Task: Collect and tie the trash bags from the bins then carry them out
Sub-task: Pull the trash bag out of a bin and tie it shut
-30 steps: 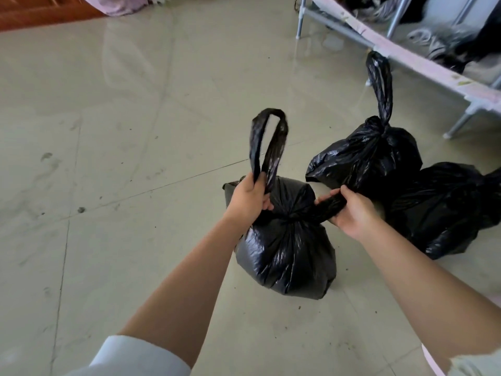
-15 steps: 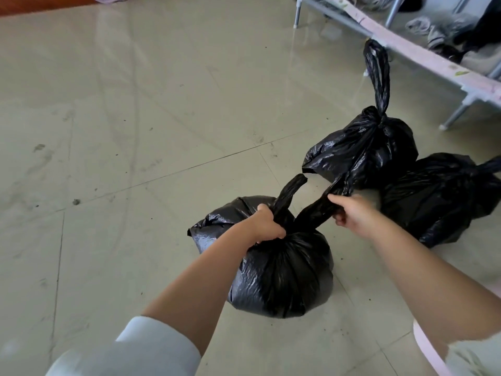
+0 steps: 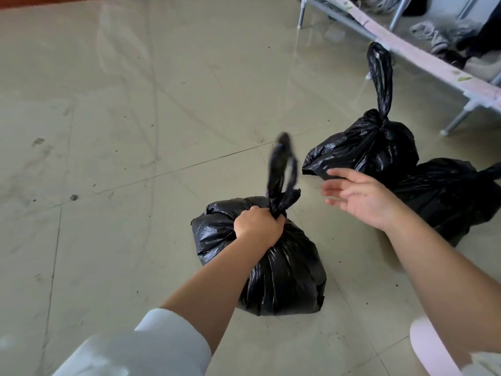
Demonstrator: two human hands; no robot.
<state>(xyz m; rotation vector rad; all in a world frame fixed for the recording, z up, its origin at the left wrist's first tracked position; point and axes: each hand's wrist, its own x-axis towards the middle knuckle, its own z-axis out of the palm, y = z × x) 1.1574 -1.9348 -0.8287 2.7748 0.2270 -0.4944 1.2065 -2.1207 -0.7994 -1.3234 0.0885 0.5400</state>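
I see the nearest trash bag [image 3: 273, 264] sitting on the pale tiled floor [image 3: 113, 131], right in front of me. It is glossy black plastic, full and rounded, creased with folds that run up to a gathered neck. My left hand [image 3: 257, 226] is clenched around that neck, just under the knot. Above my fist the bag's handles [image 3: 280, 172] stand up as a narrow twisted loop, slightly blurred. My right hand [image 3: 360, 196] is released, palm up and fingers spread, hovering apart from the handles and holding nothing.

Two more black bags lie to the right. The middle bag [image 3: 363, 150] is tied off, with a long thin loop [image 3: 381, 77] rising straight from its knot. The far bag [image 3: 450, 194] sits just beside it, touching it, partly behind my right forearm. Beyond them runs a metal frame [image 3: 423, 55] with a pale rail, and some clothes [image 3: 444, 33] heaped behind it.
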